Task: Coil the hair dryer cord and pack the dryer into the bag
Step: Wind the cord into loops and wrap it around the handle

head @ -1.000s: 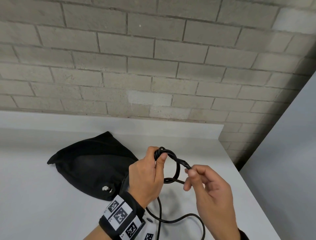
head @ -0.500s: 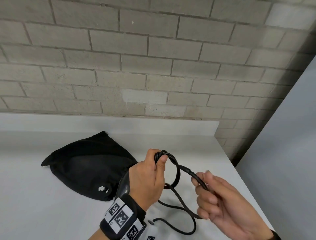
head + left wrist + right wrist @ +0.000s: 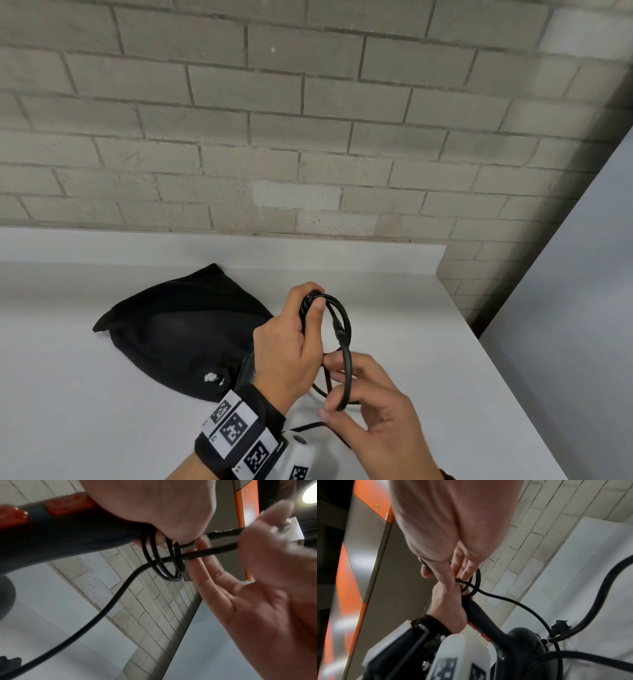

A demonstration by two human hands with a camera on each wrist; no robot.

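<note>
A white worktop (image 3: 85, 394) runs along a wall (image 3: 308, 120) of pale grey painted block, with a low white upstand at its back edge. The worktop's right edge slants down toward the near right corner; beyond it lies a plain grey floor (image 3: 565, 308), and the wall turns a corner there. The wrist views show, off to the side, a grey panel (image 3: 228, 547) edged in orange, and a bright round lamp (image 3: 310, 494) at the upper right.

A black bag (image 3: 178, 329) lies slumped on the worktop, left of centre and toward the back edge, with a small white knot at its near side.

The left hand (image 3: 291, 346) is raised above the worktop just right of the bag. Its fingers are curled round the dark handle of the dryer (image 3: 518, 638), which has red buttons, and the thumb pins several loops of cord (image 3: 344, 329) against the handle's end. The dryer's body hangs below the wrist, over the near part of the worktop.

The right hand (image 3: 373, 407) is just right of and below the left. Its thumb and fingertips pinch a thicker stretch of the cord at the bottom of the loop, while the other fingers are loosely spread. More cord trails down in a slack curve toward the near edge.
</note>
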